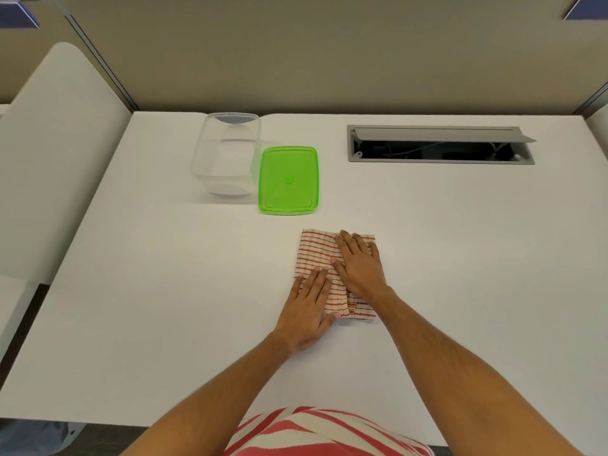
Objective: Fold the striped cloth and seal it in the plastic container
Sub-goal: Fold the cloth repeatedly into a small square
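A red-and-white striped cloth [316, 255] lies folded into a small rectangle on the white table, in the middle. My left hand [309, 307] rests flat on its near left part, fingers spread, thumb at the cloth's near edge. My right hand [360, 264] lies flat on its right half, fingers pointing away from me. Neither hand grips the cloth. Farther back on the left stands a clear plastic container [227, 153], open and with nothing inside. Its green lid [289, 179] lies flat on the table just to the container's right.
A grey cable hatch [441, 144] with its flap raised is set into the table at the back right. A beige partition wall [296, 60] runs behind the table. A white rounded divider panel [56, 153] stands to the left.
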